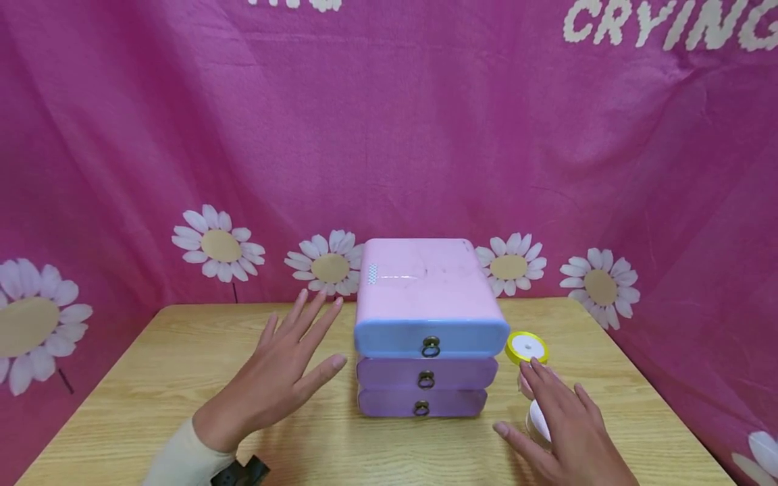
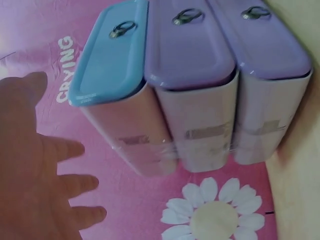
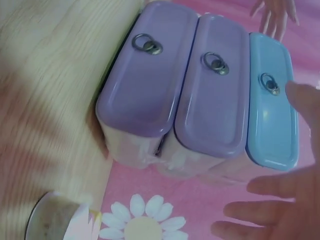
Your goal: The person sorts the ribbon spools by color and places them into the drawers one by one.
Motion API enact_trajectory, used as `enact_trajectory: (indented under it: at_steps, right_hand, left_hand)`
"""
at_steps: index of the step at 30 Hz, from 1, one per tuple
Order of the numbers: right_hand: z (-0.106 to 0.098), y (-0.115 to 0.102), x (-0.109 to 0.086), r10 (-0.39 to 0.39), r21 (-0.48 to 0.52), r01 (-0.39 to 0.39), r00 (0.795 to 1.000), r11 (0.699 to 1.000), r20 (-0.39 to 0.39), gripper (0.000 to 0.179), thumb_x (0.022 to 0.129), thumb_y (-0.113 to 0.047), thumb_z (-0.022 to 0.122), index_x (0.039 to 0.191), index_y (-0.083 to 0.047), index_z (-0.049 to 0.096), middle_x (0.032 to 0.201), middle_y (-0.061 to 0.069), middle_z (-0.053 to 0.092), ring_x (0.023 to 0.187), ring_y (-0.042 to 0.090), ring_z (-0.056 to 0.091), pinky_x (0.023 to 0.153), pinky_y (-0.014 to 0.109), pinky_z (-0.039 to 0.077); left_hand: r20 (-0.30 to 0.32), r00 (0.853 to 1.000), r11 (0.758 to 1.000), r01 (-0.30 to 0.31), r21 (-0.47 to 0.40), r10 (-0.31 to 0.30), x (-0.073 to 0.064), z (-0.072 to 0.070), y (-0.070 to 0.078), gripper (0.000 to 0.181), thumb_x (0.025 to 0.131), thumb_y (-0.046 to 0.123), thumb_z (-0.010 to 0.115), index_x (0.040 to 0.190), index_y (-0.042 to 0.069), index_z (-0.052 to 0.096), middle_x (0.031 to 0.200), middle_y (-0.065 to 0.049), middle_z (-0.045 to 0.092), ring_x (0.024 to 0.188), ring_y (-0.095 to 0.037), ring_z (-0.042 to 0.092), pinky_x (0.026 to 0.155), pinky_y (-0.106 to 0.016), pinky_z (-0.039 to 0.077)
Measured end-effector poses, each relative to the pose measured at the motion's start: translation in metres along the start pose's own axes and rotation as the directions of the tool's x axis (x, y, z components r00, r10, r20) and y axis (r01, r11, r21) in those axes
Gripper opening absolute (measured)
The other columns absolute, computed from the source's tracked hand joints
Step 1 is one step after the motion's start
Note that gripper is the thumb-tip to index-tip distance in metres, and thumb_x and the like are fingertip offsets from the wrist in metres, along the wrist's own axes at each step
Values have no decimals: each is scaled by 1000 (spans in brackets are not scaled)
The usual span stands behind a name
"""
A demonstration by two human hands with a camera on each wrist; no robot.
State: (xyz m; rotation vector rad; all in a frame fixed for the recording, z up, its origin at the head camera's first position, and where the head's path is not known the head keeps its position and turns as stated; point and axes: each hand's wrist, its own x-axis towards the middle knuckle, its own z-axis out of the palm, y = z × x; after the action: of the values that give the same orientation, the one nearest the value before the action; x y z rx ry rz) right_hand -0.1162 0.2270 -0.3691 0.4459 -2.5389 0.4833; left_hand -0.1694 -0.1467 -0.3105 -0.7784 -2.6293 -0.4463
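A small chest of drawers [image 1: 425,283] with a pink top stands in the middle of the table. Its upper drawer [image 1: 389,339] is blue and the two below, one being the lowest drawer [image 1: 389,403], are purple; each front bears a ring pull [image 1: 431,346]. To its left, my left hand [image 1: 273,374] hovers with fingers straight and spread, holding nothing. My right hand [image 1: 571,428] is likewise outstretched at the chest's right, overlapping a white roll [image 1: 537,424] and a pink roll [image 1: 525,383] in the head view. Behind these lies a yellow-rimmed spool [image 1: 527,347].
The wooden table [image 1: 152,385] ends at the back against a magenta cloth [image 1: 273,135] printed with daisies and white letters. This cloth also hangs along both sides. A dark strap device [image 1: 240,471] sits at the left wrist.
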Motion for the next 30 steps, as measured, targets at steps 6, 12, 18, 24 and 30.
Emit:
enact_trajectory:
  at_steps: [6,12,18,24,30]
  right_hand:
    - [-3,-5,8,-67,20,74,965,997,-255,65,58,-37,82,114,-17,59,88,-13,57,78,8,54,73,23,42]
    - [-8,-17,13,58,152,-14,956,988,-288,53,60,-31,83,108,-23,63,88,-13,61,80,-1,55,75,8,36]
    - [-11,-30,22,199,252,-149,962,956,-188,42,65,-36,79,104,-28,63,88,-17,63,76,1,58,68,9,41]
    - [-9,-39,32,228,386,-178,970,905,-88,34,71,-34,75,102,-26,63,88,-15,65,78,2,60,66,15,46]
    - [-13,-56,41,188,490,-140,981,860,-50,28,73,-23,75,99,-19,65,84,-9,66,75,5,61,61,20,48]
  left_hand:
    - [5,997,996,-80,-29,80,17,-9,-3,62,90,55,38,143,35,15,150,10,5,137,-16,-4,101,-60,9]
    - [20,990,989,-138,-51,139,33,-12,-4,58,91,54,36,143,37,17,150,14,4,137,-17,-3,102,-59,10]
    - [28,976,969,-213,-123,218,57,-12,-11,55,92,50,37,142,36,19,149,13,6,137,-16,1,103,-54,16]
    - [39,969,951,-229,-207,242,80,-11,-17,54,90,52,40,141,38,24,148,16,10,136,-9,4,105,-51,16]
    - [75,972,951,-199,-237,222,97,-4,-20,55,88,57,39,139,43,24,148,15,16,135,-7,8,104,-50,17]
